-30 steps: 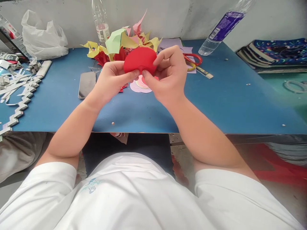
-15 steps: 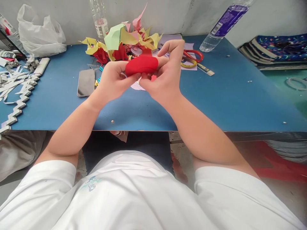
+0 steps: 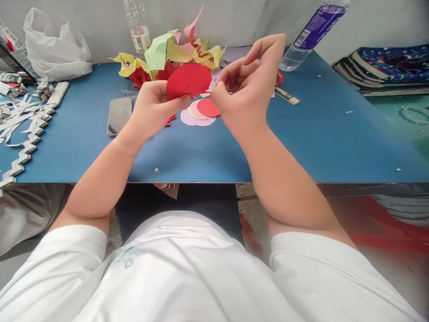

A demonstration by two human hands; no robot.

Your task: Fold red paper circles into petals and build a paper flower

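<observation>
My left hand (image 3: 150, 105) pinches a red paper circle (image 3: 189, 81) between thumb and fingers, with a small crease or slit near its lower edge. Just right of the circle is my right hand (image 3: 246, 87), apart from it, with thumb and forefinger pressed together. Whatever sits in that pinch is too small to make out. Under the hands, several paper circles in pink, lilac and pale tones form a loose pile (image 3: 194, 117) on the blue table (image 3: 284, 147). A second red circle (image 3: 208, 108) lies on top of them.
Folded coloured paper pieces (image 3: 167, 51) crowd the back, beside a clear bottle (image 3: 139, 33). A phone (image 3: 119, 116) lies left of my left hand. Red-handled scissors (image 3: 279, 79) are mostly hidden behind my right hand. A purple-labelled bottle (image 3: 315, 31) and folded strips (image 3: 31, 138) flank the area.
My right hand has let go of the red circle and moved right and slightly up. The circle, bent before, now lies flatter in my left hand. The paper pile below has come into view.
</observation>
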